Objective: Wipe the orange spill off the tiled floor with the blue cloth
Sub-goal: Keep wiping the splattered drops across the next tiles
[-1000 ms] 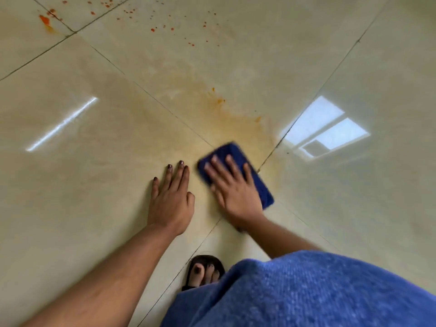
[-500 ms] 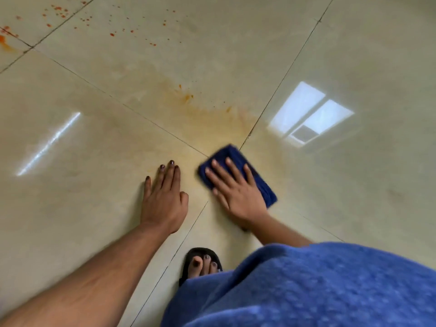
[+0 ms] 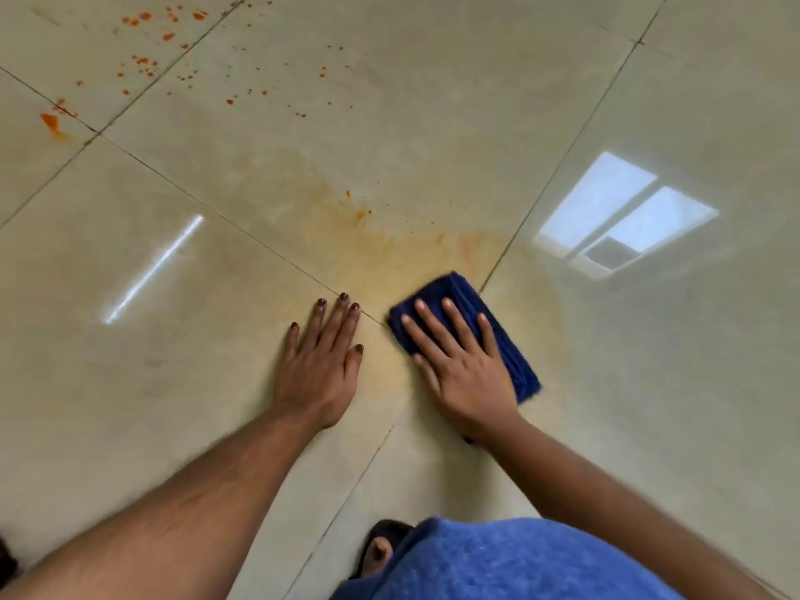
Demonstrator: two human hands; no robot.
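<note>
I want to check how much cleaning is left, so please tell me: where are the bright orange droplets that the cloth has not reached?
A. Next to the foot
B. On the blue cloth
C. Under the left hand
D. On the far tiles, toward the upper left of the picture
D: the orange droplets are scattered over the far tiles, well beyond the blue cloth that the right hand presses flat on the floor.

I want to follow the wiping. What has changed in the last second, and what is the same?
Little changed: the right hand kept its flat fingers on the blue cloth, staying by the tile joint crossing. Nothing was taken or let go. The left hand stays flat on the floor; orange smear and far droplets remain.
</note>
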